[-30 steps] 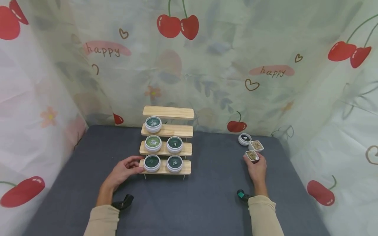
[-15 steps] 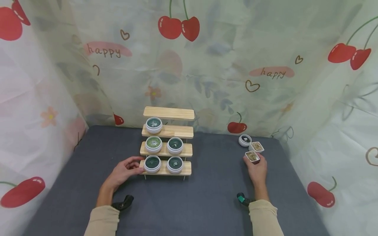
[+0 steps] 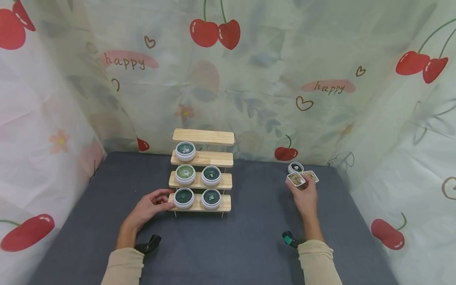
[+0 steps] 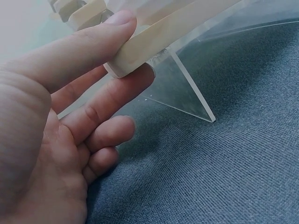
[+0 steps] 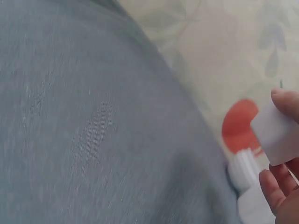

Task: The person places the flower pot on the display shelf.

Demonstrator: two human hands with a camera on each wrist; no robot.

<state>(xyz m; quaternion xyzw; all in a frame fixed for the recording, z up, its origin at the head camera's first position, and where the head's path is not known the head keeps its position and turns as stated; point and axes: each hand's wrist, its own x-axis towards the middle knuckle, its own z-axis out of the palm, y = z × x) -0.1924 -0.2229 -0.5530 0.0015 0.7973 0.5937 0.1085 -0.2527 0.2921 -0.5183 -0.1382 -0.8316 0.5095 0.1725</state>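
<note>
One square cup (image 5: 274,134), pinched in the grip of the right hand (image 3: 305,196) toward the far right corner of the tabletop (image 3: 256,233); left hand (image 3: 151,206) pinches the bottom shelf (image 3: 197,203); knocking the round tin (image 3: 296,167) could spill the cup's grainy contents (image 3: 296,179).

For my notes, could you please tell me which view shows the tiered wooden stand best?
The head view shows the tiered wooden stand best: all four boards appear. The left wrist view shows only partial boards and a clear support; the right wrist view, none.
</note>
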